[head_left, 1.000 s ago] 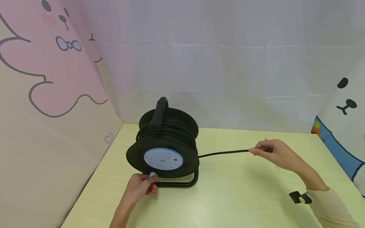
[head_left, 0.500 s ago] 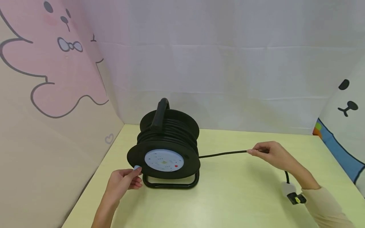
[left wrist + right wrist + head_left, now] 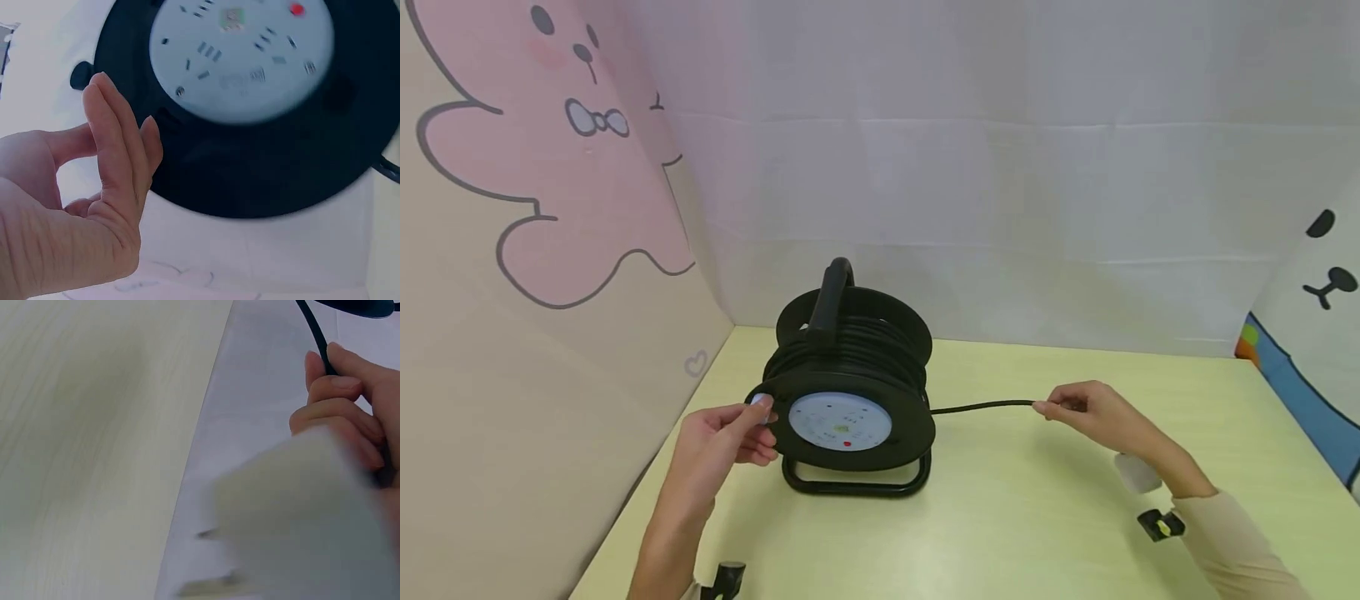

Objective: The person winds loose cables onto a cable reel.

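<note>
The cable reel [image 3: 848, 392] stands upright on its black frame at the far left of the bench [image 3: 1015, 517], one reel only. My left hand [image 3: 718, 437] pinches the small pale knob [image 3: 762, 406] at the left edge of the near flange; the left wrist view shows the fingers nearly straight beside the flange. My right hand [image 3: 1093, 414] is curled around the single black cable [image 3: 981, 407], which runs from the reel to the right. One white plug [image 3: 1135, 471] hangs under this hand. I think the cable can go slack and wind unevenly if the right grip loosens, and the reel can slide if the knob is pulled sideways.
</note>
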The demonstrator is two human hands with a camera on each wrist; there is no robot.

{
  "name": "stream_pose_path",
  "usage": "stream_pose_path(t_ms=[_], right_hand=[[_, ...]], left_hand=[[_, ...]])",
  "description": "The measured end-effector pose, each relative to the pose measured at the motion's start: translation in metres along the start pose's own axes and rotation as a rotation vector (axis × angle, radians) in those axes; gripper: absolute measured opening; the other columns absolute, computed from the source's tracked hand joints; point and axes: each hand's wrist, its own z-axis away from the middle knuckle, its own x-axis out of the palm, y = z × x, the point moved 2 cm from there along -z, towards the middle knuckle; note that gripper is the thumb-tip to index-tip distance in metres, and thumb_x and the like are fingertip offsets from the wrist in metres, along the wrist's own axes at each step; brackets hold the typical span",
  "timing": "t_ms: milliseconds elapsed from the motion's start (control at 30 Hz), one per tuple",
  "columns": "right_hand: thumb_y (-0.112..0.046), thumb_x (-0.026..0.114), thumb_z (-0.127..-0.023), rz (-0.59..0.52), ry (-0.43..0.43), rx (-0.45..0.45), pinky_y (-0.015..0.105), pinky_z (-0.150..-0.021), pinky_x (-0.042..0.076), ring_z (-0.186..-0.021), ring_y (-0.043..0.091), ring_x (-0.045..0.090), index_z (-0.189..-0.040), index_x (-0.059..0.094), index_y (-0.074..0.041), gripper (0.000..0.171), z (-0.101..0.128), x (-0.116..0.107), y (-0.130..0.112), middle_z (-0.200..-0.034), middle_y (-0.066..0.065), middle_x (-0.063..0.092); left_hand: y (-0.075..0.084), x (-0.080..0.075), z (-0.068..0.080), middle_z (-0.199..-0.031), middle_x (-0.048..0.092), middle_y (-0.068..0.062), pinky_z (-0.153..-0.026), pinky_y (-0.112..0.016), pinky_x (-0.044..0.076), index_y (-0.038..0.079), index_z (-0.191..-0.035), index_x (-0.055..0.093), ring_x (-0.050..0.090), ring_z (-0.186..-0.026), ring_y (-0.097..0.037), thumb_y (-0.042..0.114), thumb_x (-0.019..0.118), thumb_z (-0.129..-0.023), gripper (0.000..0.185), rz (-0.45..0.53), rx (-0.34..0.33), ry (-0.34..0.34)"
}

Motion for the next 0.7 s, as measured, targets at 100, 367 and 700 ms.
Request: stream_pose_path(t_ms=[100,367,700], right_hand=[[-0.019,0.065,-0.103,-0.037,-0.031,-0.026,0.026,-0.054,0.041,-0.062,0.003,0.046,-0.09,0.073,-0.018,0.015,-0.002,0.004,0.0,-0.078,-0.005,0.066],[-0.01,0.058,-0.106,-0.181,-0.186,-0.117,0.024,-0.045,0.041,-0.053,0.003,0.043,-0.103,0.071,-0.002,0.015,-0.01,0.02,-0.003,-0.071,-0.001,0.057],[-0.01,0.056,-0.107,-0.257,-0.237,-0.091,0.027,-0.051,0.051,-0.057,0.017,0.056,-0.109,0.066,0.004,0.018,-0.014,0.041,-0.007,-0.072,0.012,0.06]], left_hand=[[0.012,0.012,0.005,-0.066,0.067,-0.008,-0.059,-0.029,0.061,-0.014,-0.103,0.069,0.068,-0.054,-0.02,0.023,0.069,-0.101,0.037,0.027,0.043,0.002],[0.029,0.046,0.015,-0.066,0.067,-0.014,-0.058,-0.031,0.062,-0.011,-0.098,0.072,0.068,-0.053,-0.023,0.019,0.07,-0.1,0.03,0.043,0.175,-0.032],[0.034,0.075,0.024,-0.065,0.067,-0.012,-0.057,-0.031,0.062,-0.008,-0.085,0.068,0.068,-0.054,-0.027,0.017,0.067,-0.102,0.03,-0.016,0.293,-0.083]])
